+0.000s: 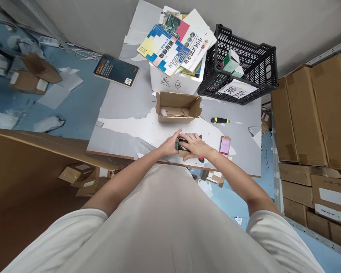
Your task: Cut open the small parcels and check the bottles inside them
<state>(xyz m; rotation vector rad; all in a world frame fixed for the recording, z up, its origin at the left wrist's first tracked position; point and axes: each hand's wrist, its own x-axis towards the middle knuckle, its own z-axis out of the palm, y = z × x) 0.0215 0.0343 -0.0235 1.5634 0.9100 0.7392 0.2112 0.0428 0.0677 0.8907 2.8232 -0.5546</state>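
Note:
At the table's near edge, my left hand [169, 144] and my right hand [197, 145] are closed around a small dark green object [177, 143] with a tan part below. Its kind is unclear because my fingers cover most of it. My left hand grips its left side, while the fingers of my right hand curl over its top and right side. Just beyond my hands stands an open cardboard box [176, 119], with a small whitish piece inside. Partly hidden behind my right hand lies a red and black item [201, 159].
A black and yellow box cutter [220, 120] and a phone [224, 146] lie to the right. Behind stand a white bin [173, 84] heaped with books and a black crate [241, 99]. A dark book [116, 70] overhangs the left edge. Stacked cartons [329, 113] line the right.

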